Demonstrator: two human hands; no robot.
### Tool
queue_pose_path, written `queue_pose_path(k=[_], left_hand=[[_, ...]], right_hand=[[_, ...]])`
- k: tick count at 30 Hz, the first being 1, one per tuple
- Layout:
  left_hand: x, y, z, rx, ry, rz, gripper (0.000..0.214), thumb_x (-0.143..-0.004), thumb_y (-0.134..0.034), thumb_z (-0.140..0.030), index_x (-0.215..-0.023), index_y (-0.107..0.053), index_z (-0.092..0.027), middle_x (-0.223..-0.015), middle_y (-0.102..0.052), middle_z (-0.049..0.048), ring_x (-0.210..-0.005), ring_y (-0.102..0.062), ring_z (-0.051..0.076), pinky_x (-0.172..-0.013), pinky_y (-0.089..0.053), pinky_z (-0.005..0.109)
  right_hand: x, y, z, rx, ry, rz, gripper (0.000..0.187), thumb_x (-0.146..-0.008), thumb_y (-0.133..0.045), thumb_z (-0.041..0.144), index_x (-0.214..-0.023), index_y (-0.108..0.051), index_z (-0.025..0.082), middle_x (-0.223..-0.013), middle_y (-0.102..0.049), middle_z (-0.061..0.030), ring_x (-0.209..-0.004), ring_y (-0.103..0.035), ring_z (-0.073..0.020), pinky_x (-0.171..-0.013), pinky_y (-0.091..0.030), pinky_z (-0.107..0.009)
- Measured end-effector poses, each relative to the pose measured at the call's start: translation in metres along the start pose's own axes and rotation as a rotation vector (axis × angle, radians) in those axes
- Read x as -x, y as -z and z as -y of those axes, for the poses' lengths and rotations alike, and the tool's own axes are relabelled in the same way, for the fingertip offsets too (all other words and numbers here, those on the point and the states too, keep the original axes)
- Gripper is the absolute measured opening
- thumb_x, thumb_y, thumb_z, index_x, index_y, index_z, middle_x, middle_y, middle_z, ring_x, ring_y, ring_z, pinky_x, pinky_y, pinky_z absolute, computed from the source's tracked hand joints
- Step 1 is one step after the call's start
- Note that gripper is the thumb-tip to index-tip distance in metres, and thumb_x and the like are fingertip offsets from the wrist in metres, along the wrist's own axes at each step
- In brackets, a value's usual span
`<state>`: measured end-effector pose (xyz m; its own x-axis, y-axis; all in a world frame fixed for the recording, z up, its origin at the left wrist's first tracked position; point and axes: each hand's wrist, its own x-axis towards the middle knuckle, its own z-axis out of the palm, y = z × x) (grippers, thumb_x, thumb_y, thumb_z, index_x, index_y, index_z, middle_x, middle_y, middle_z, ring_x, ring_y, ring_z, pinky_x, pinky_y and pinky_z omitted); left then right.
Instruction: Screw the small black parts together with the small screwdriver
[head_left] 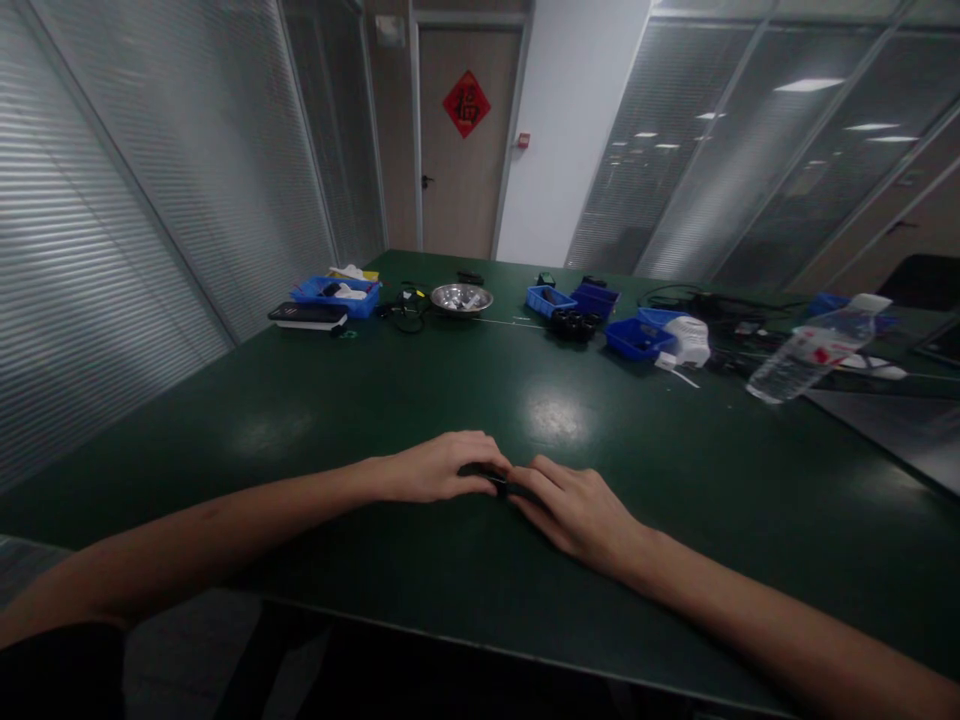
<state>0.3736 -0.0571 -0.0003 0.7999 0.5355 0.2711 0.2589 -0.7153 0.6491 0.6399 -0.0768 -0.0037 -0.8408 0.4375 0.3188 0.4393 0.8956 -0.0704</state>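
Over the near middle of the green table [420, 380], my two hands meet at their fingertips. Between them is a small dark object [501, 487] with a thin bright edge; its kind cannot be made out. My left hand [454, 468] pinches it from the left, fingers curled over the top and thumb below. From the right, my right hand [581, 508] closes its fingers on the same object. Fingers hide most of it.
Farther back are a blue bin [367, 302], a black-covered book [307, 317], a metal bowl [462, 300], black round parts [574, 325] and another blue bin [637, 340]. At right, a clear plastic bottle [810, 355] stands tilted in view near cables [705, 302] and a grey panel [892, 430].
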Motion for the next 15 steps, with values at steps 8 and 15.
queue_pose_path(k=[8, 15], left_hand=[[0.0010, 0.0018, 0.0002, 0.002, -0.011, 0.022, 0.041, -0.090, -0.067, -0.011, -0.130, -0.063, -0.018, -0.115, -0.069, 0.0111, -0.107, -0.061, 0.025, -0.096, -0.046, 0.038], [0.0012, 0.0051, 0.0004, -0.005, 0.016, 0.029, 0.057, -0.080, -0.056, 0.001, -0.133, -0.060, -0.019, -0.122, -0.067, 0.0102, -0.112, -0.060, 0.025, -0.101, -0.046, 0.040]], right_hand=[[0.0020, 0.0035, 0.0022, -0.054, -0.011, -0.022, 0.025, -0.110, -0.043, 0.032, -0.127, -0.054, 0.018, -0.101, -0.064, -0.0062, -0.076, -0.062, -0.0150, -0.059, -0.042, -0.026], [0.0068, 0.0050, -0.0026, -0.193, -0.104, -0.092, 0.024, -0.107, -0.048, 0.030, -0.129, -0.053, 0.020, -0.102, -0.068, -0.0055, -0.081, -0.066, -0.0164, -0.068, -0.049, -0.029]])
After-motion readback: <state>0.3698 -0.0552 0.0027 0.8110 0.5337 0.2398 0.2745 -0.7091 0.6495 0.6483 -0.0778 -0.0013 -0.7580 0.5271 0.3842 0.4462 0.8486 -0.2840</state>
